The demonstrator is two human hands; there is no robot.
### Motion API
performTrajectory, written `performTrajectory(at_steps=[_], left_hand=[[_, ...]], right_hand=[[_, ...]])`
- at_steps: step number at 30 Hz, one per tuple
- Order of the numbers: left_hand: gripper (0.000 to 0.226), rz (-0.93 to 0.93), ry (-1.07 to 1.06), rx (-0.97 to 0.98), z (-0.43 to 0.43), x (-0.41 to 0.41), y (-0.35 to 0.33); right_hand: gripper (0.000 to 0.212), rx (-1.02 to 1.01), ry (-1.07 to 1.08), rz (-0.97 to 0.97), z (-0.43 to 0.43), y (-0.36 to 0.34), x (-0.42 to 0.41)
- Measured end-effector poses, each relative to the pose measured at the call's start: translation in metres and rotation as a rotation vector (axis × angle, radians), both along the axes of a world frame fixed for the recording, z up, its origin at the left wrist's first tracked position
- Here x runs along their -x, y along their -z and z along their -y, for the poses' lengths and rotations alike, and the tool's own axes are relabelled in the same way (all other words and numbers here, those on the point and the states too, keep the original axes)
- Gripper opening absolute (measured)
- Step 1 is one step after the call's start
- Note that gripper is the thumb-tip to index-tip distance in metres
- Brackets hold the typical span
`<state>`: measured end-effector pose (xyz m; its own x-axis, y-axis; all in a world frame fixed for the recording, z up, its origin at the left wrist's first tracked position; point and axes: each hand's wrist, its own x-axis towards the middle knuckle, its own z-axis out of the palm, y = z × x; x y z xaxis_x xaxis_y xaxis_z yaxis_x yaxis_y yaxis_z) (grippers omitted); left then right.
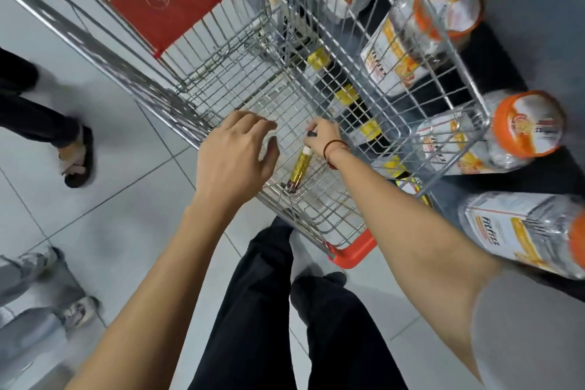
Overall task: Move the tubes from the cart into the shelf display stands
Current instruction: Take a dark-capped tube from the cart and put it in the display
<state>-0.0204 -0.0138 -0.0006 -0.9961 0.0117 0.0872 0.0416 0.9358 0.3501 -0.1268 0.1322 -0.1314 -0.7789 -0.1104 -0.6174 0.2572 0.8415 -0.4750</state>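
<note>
- Right hand (321, 136) grip pinched on something dark and small; left hand (235, 155) spread, empty.
- Tube (299, 170) lies on cart (196, 123) floor, near corner.
- Likely light, stiff, slick; grasp mid-barrel.

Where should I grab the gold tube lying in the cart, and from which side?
Take the gold tube around its middle, from above. It lies flat on the cart floor, with its white end under the right hand. The left hand hovers open beside it and seems best placed.
</note>
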Motion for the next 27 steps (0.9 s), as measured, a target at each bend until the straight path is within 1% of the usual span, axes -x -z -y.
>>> performTrajectory(at_steps=[3,7,10,12,14,16,18,24,27], left_hand=[[0.019,0.018,0.019,0.002,-0.001,0.001,-0.003],[0.015,0.042,-0.006,-0.041,-0.008,0.003,-0.013],[0.015,0.070,0.007,-0.116,-0.022,0.009,-0.022],[0.019,0.064,0.096,-0.133,-0.038,0.016,-0.027],[0.022,0.050,0.182,-0.151,-0.061,0.027,-0.036],[0.021,0.027,0.225,-0.182,-0.090,0.039,-0.052],[0.025,-0.006,0.290,-0.216,-0.120,0.049,-0.069],[0.034,-0.201,0.606,-0.250,-0.208,0.075,-0.112],[0.034,-0.251,0.750,-0.271,-0.247,0.077,-0.125]], right_hand=[[0.017,0.028,0.035,-0.066,-0.025,-0.033,0.000],[0.017,0.082,0.221,-0.210,-0.067,-0.088,0.000],[0.015,0.117,0.298,-0.351,-0.104,-0.142,-0.004],[0.013,0.129,0.344,-0.436,-0.129,-0.182,-0.012],[0.013,0.097,0.377,-0.520,-0.154,-0.218,-0.021],[0.014,0.059,0.401,-0.586,-0.178,-0.252,-0.034],[0.014,0.024,0.423,-0.631,-0.202,-0.283,-0.049],[0.022,-0.079,0.478,-0.763,-0.261,-0.361,-0.095],[0.024,-0.119,0.537,-0.814,-0.285,-0.385,-0.115]])
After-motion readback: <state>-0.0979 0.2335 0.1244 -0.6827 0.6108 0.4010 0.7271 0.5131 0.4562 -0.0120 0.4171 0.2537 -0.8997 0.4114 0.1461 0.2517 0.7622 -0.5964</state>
